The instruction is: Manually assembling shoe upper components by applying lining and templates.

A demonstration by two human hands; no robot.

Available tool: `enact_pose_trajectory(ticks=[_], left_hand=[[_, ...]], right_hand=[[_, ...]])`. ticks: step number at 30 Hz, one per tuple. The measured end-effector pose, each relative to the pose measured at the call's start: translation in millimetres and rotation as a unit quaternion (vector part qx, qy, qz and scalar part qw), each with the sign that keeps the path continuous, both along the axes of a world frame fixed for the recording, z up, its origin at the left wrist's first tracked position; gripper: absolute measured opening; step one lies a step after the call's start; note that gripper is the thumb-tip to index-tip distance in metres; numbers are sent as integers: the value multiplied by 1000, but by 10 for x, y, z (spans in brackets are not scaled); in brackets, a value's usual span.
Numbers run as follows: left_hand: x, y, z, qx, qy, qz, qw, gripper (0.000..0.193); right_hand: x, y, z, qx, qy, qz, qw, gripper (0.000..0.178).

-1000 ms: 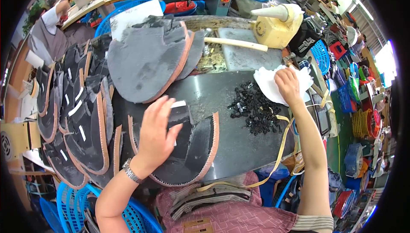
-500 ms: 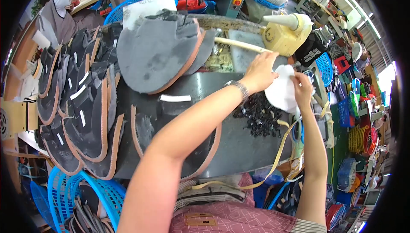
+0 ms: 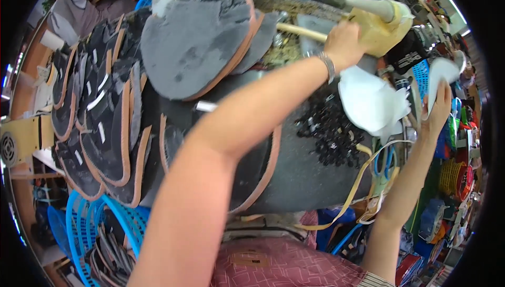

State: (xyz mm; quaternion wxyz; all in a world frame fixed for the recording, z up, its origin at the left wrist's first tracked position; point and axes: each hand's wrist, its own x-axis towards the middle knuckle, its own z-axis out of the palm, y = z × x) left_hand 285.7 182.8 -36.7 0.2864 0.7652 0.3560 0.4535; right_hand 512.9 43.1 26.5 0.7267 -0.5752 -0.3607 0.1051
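My left hand [image 3: 344,45] is closed around the end of a pale wooden stick [image 3: 302,32], beside a yellow plastic pot [image 3: 381,29] with a cone-shaped spout. The hand hides the stick's right end. Off the table's right side, my right hand [image 3: 436,105] pinches a thin white rounded piece [image 3: 442,77], held up nearly edge-on. Between my hands lie white thin pieces [image 3: 368,100], overlapping, next to a pile of small black bits [image 3: 331,134]. A dark curved panel with a tan edge [image 3: 268,166] lies partly under my left forearm.
Large grey rounded panels [image 3: 192,50] are stacked at the back of the table. More tan-edged dark panels [image 3: 108,155] overlap on the left. Blue-handled scissors [image 3: 388,161] and a yellow strap [image 3: 352,192] lie at the right edge. A blue basket [image 3: 79,234] stands lower left.
My right hand has moved right and up from the white pile with one white piece. My left hand has left the pile and closed over the stick. The whole view has shifted slightly.
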Motion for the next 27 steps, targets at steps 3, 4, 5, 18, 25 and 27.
enact_pose_trajectory(ticks=[3, 4, 5, 18, 25, 27], left_hand=[[-692, -459, 478, -316, -214, -293, 877, 55], [-976, -641, 551, -287, -117, -326, 893, 52], [-1334, -806, 592, -252, -18, -350, 902, 50], [-3419, -2274, 178, -396, 177, -1, 901, 52], [-3440, -2240, 13, -353, 210, 10, 912, 51], [-3433, -2276, -61, -298, 256, 1, 920, 51]], right_hand=[[-833, -214, -34, -207, -199, 207, 935, 17], [-1163, -310, -66, -259, -190, 289, 902, 16], [-1532, -360, -61, -267, -249, 365, 856, 18], [-2993, -712, -491, -532, -37, 573, 622, 12], [-3093, -769, -671, -558, -69, 553, 615, 16], [-3145, -831, -680, -540, -175, 540, 622, 18]])
